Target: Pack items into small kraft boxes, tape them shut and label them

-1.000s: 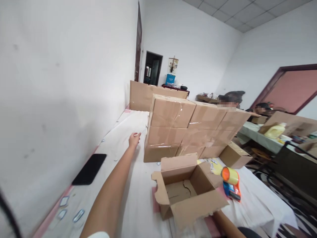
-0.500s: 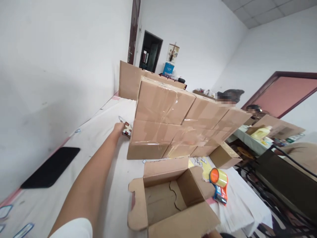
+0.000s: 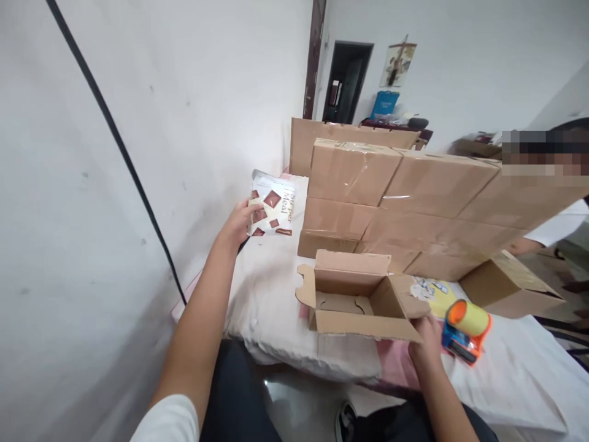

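A white foil pouch (image 3: 281, 212) printed "Super Meal" with brown squares is gripped by its left edge in my left hand (image 3: 239, 222), above the table by the wall. An open cardboard box (image 3: 363, 324) stands on the table before me, flaps spread, with slots in its bare bottom. My right hand (image 3: 427, 336) is closed at the box's right front corner, by the flap, its fingertips partly hidden. Just right of that hand lies an orange and blue tape dispenser (image 3: 467, 331) with a yellowish roll.
Taped cardboard boxes (image 3: 354, 178) form a wall behind the open box. Another box (image 3: 510, 288) sits at the right. A pale cloth (image 3: 271, 313) covers the table. A black cable (image 3: 124, 147) runs down the left wall. Another person's arm (image 3: 527, 245) shows at right.
My left hand has lifted the pouch from beside the box wall back toward me, its printed front now showing. My right hand has come into view at the open box. The camera has turned left.
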